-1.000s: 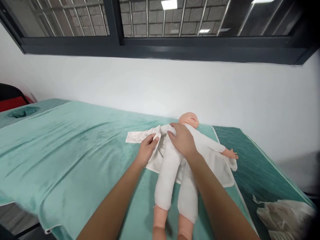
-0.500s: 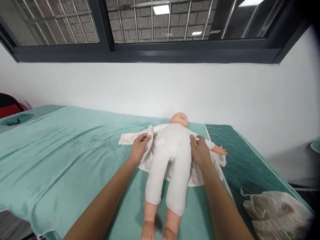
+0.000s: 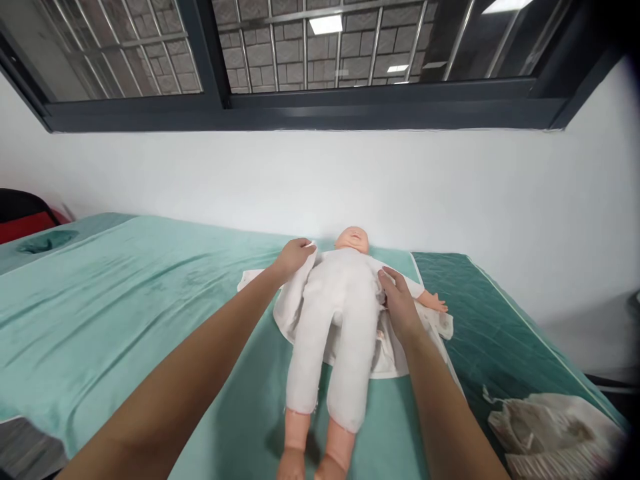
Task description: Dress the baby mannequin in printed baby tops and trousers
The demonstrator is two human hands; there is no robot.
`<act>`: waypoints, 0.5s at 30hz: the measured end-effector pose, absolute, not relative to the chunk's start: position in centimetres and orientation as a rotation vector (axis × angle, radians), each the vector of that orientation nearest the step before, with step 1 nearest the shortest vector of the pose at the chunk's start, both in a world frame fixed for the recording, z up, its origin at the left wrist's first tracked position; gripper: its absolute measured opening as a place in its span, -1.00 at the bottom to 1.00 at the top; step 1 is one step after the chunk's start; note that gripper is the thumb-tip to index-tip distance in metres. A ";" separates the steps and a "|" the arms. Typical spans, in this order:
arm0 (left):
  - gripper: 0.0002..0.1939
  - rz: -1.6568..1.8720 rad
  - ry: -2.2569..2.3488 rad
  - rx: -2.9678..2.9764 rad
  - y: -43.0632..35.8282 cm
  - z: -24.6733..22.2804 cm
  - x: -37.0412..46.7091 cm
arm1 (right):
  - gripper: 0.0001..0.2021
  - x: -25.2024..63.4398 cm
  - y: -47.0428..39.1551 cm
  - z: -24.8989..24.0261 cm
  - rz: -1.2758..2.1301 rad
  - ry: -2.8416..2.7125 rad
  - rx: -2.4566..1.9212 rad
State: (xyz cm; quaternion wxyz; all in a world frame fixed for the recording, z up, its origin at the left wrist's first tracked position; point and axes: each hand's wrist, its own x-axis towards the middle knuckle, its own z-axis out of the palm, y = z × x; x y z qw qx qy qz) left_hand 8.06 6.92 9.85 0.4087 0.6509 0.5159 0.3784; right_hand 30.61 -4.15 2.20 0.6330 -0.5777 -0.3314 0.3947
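Note:
A baby doll (image 3: pixel 343 293) with a white padded body lies on its back, head toward the wall and bare feet toward me. Under it a white baby shirt (image 3: pixel 390 360) is spread out, its sleeves reaching to both sides. My left hand (image 3: pixel 296 257) is closed on the shirt's left front edge and holds it raised beside the doll's shoulder. At the doll's right side, my right hand (image 3: pixel 401 303) touches the torso, thumb and fingers slightly apart. The doll's arm on the right sticks out past that hand; its left-side arm is mostly hidden.
A light green sheet (image 3: pixel 140 300) covers the bed, with a darker green cover (image 3: pixel 480 320) on the right. A crumpled plastic bag (image 3: pixel 555 433) lies at the lower right. Behind stand a white wall (image 3: pixel 320 180) and a barred window (image 3: pixel 320 60). Something red and black (image 3: pixel 25 217) is at far left.
My left hand has moved up and toward the doll's shoulder, lifting the shirt's edge with it. My right hand stays about where it was, at the doll's side.

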 end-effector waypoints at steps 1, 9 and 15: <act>-0.75 0.956 1.284 1.653 7.1 10.0 8.3 | -0.35 30.6 -4.0 2.1 0.934 -0.748 -1.274; -0.78 0.934 1.208 1.736 6.5 11.8 9.9 | -0.34 29.0 -3.8 1.7 1.203 -0.829 -1.097; -0.81 0.603 1.277 2.134 2.0 14.5 10.2 | -0.26 28.6 -4.2 1.4 1.171 -0.919 -1.195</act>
